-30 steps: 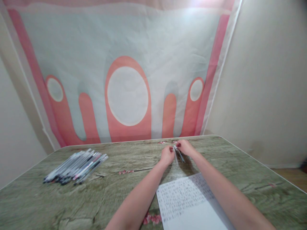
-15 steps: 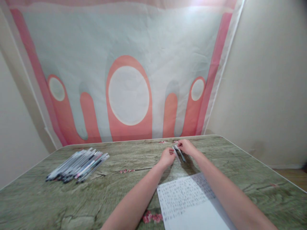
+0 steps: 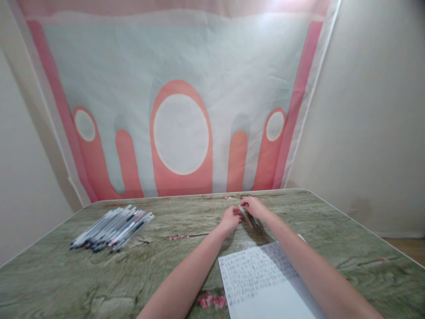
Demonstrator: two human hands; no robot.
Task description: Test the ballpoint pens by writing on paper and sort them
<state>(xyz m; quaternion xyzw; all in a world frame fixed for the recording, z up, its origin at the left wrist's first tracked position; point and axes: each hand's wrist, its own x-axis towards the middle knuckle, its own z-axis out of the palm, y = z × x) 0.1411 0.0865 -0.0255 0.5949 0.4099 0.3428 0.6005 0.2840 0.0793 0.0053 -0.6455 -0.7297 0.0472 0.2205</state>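
Observation:
A few slim pens [image 3: 246, 218], some clear and some dark, lie side by side on the table beyond the sheet of paper. My right hand [image 3: 255, 208] bends over their far end, thumb and fingers pinched on a pen there and partly covering the group. Just left of the pens is my left hand [image 3: 231, 219], its fingers loosely curved and slightly apart, the tips close to the nearest clear pen. Whether those tips touch it is hard to tell. Nothing shows in the left hand.
On the left of the wood-patterned table [image 3: 179, 261] lies a large fanned pile of pens [image 3: 113, 228]. A handwritten sheet of paper [image 3: 259, 279] rests near me, partly beneath my right forearm. Behind the table hangs a printed backdrop [image 3: 182, 186].
My right hand has shifted slightly left across the pens, covering more of them. My left hand stays beside them. The view has tilted and turned a little.

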